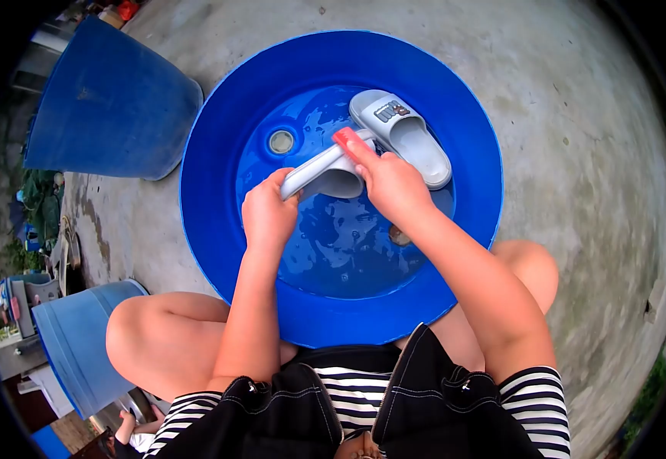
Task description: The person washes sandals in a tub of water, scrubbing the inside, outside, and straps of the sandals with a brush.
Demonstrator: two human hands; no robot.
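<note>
My left hand is closed round one end of a light grey slide sandal, which is tilted on its edge over the water in a blue tub. My right hand grips a red scrub brush pressed against the sandal's sole near its far end; any bristles are hidden. Just beyond that hand, a second grey slide sandal with a printed strap leans against the tub's right wall, strap side up.
Shallow water covers the tub's floor, where a round pale plug and a brownish round thing show. A tall blue bucket lies at upper left, a lighter blue bucket at lower left. Concrete ground surrounds the tub. Another person's hand shows at lower left.
</note>
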